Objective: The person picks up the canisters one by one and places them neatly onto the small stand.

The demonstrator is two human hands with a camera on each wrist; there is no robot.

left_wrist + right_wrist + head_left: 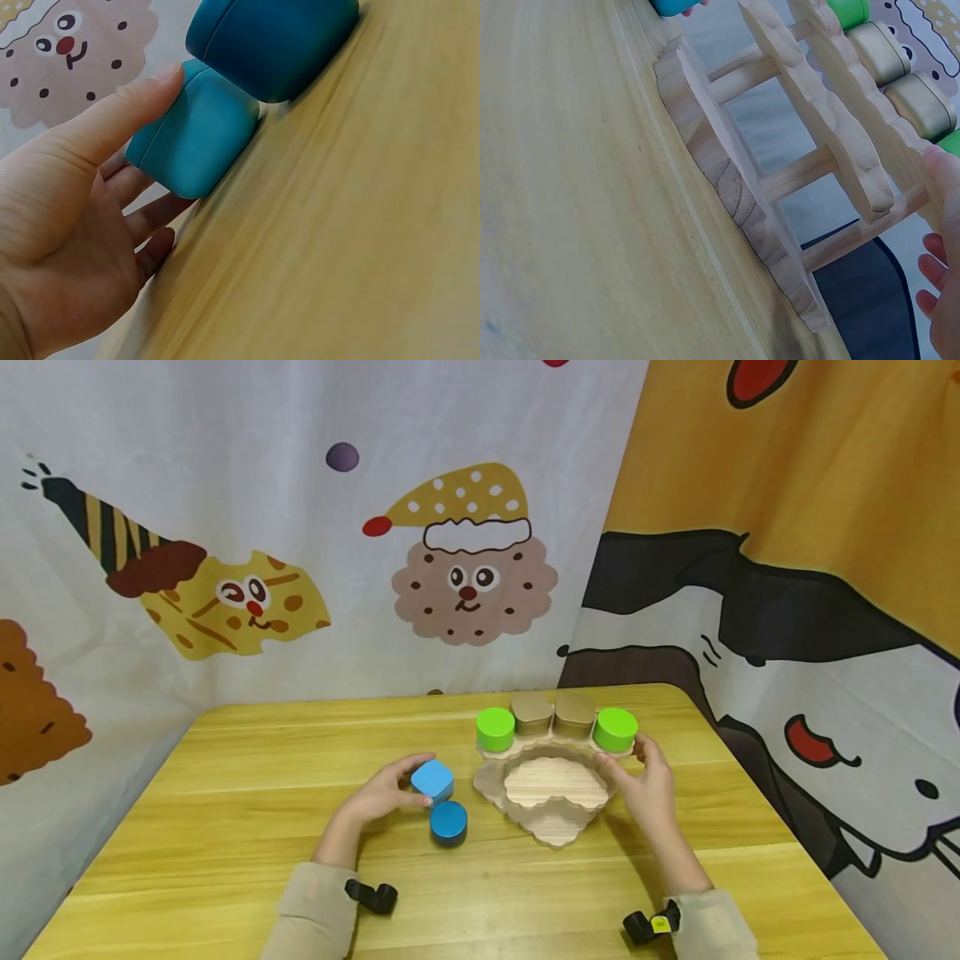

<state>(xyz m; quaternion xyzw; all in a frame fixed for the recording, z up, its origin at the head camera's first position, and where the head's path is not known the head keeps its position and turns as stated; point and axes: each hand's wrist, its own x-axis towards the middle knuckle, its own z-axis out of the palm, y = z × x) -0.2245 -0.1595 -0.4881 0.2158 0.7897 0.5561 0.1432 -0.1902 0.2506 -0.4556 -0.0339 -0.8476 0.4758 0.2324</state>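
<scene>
My left hand (386,789) holds a light blue square-shaped tin (432,779) on the table, thumb at its near side and fingers behind. A darker blue round tin (448,824) stands right in front of it, also large in the left wrist view. At the right end of a tiered wooden stand (556,782), my right hand (651,782) grips the edge of the top tier. On that tier sit a green round tin (496,729) at the left, two gold tins (532,714) in the middle and another green tin (617,730) beside my right fingers.
The stand has scalloped shelves joined by wooden pegs (799,174), its lower shelf (832,131) below the tins. The wooden table (247,777) reaches back to a printed cartoon curtain (300,518). Black cameras (372,897) are strapped to both wrists.
</scene>
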